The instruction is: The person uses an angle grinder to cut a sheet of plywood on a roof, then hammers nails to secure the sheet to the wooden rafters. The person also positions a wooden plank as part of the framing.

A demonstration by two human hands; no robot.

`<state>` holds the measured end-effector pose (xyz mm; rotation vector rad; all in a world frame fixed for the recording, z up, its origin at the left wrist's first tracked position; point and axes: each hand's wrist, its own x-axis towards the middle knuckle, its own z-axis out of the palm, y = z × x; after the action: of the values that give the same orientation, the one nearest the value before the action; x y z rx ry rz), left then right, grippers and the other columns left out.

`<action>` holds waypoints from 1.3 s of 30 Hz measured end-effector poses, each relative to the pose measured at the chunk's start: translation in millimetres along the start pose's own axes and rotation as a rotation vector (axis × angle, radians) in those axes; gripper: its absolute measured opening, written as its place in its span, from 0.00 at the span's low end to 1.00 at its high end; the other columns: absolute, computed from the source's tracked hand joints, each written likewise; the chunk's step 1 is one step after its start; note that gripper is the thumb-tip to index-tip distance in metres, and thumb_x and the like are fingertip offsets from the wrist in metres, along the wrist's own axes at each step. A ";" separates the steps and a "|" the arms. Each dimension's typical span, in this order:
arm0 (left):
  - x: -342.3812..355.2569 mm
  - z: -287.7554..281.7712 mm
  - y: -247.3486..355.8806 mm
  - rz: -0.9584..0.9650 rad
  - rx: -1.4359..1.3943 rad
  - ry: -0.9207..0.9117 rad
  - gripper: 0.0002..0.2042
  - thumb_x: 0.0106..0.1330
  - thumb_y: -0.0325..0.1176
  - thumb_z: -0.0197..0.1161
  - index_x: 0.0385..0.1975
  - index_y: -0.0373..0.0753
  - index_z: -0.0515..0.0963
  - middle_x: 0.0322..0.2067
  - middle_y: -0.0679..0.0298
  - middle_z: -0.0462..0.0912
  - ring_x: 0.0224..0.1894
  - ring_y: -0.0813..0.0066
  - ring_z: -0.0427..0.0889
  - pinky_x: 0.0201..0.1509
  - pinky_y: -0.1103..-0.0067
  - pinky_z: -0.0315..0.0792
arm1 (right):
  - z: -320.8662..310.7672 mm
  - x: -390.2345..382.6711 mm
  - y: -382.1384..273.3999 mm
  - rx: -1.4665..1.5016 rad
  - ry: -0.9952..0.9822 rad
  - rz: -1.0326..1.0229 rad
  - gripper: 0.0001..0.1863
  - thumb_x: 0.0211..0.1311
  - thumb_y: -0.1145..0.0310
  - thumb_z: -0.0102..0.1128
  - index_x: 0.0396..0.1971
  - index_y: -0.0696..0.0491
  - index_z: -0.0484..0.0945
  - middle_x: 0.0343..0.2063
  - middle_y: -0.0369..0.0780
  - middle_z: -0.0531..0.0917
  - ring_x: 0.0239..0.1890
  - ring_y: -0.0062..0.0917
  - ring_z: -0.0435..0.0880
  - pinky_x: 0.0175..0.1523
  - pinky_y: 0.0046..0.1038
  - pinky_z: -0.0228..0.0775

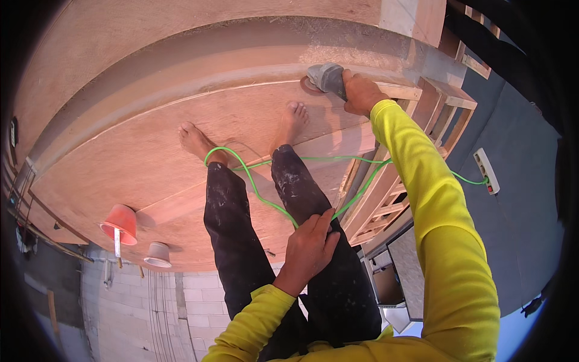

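One grinder [327,78], any lettering unreadable, in right fingers [350,81].

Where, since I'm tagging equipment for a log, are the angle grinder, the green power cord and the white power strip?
Angle grinder [329,78], head view: on its grey housing.
Green power cord [329,158], head view: on its nearly level stretch.
White power strip [486,170], head view: mid-length on its body.

Grey angle grinder [329,79], looped green cord [257,194]
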<state>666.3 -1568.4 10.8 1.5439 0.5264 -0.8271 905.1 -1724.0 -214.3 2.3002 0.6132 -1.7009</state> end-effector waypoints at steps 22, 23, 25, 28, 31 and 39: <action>23.2 5.2 2.1 0.033 -0.050 -0.242 0.24 0.64 0.35 0.65 0.60 0.34 0.74 0.39 0.56 0.79 0.42 0.56 0.82 0.46 0.64 0.77 | 15.1 -11.4 93.9 -0.036 -0.001 0.295 0.31 0.49 0.69 0.70 0.53 0.61 0.67 0.48 0.59 0.81 0.52 0.53 0.83 0.57 0.45 0.77; 23.9 4.3 -0.1 0.063 -0.059 -0.205 0.24 0.64 0.34 0.66 0.59 0.35 0.74 0.37 0.57 0.78 0.41 0.57 0.82 0.43 0.65 0.77 | 14.8 -10.5 93.4 -0.037 -0.006 0.307 0.32 0.49 0.69 0.70 0.53 0.61 0.67 0.48 0.59 0.81 0.51 0.53 0.83 0.57 0.45 0.77; 23.2 5.1 -1.2 0.119 -0.083 -0.137 0.23 0.63 0.33 0.67 0.58 0.38 0.74 0.33 0.59 0.77 0.37 0.59 0.82 0.37 0.66 0.76 | 13.0 -7.5 85.8 -0.035 -0.013 0.227 0.32 0.49 0.68 0.71 0.52 0.61 0.67 0.47 0.59 0.82 0.51 0.53 0.83 0.57 0.45 0.77; 22.7 1.7 -0.4 0.101 -0.088 -0.120 0.20 0.63 0.33 0.67 0.55 0.39 0.77 0.31 0.60 0.78 0.34 0.59 0.82 0.34 0.66 0.76 | 8.5 0.6 46.9 -0.067 -0.031 0.112 0.32 0.49 0.68 0.71 0.52 0.62 0.66 0.47 0.59 0.81 0.51 0.53 0.83 0.57 0.45 0.77; 21.6 -1.8 -2.8 0.119 -0.073 -0.101 0.16 0.63 0.33 0.67 0.51 0.39 0.79 0.29 0.60 0.78 0.31 0.59 0.83 0.33 0.66 0.76 | 2.8 12.4 -8.9 -0.073 -0.018 0.016 0.33 0.49 0.69 0.71 0.53 0.62 0.64 0.47 0.59 0.80 0.52 0.53 0.83 0.57 0.45 0.77; 20.1 -13.2 -12.8 0.102 -0.113 -0.119 0.12 0.65 0.32 0.65 0.47 0.39 0.81 0.31 0.60 0.81 0.33 0.57 0.84 0.35 0.65 0.77 | -0.9 20.5 -13.0 -0.085 -0.052 0.014 0.36 0.48 0.68 0.71 0.56 0.62 0.62 0.46 0.60 0.80 0.51 0.54 0.82 0.58 0.45 0.76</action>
<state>672.3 -1556.2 -12.8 1.3971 0.3978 -0.7919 905.1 -1707.9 -232.5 2.1903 0.6441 -1.6896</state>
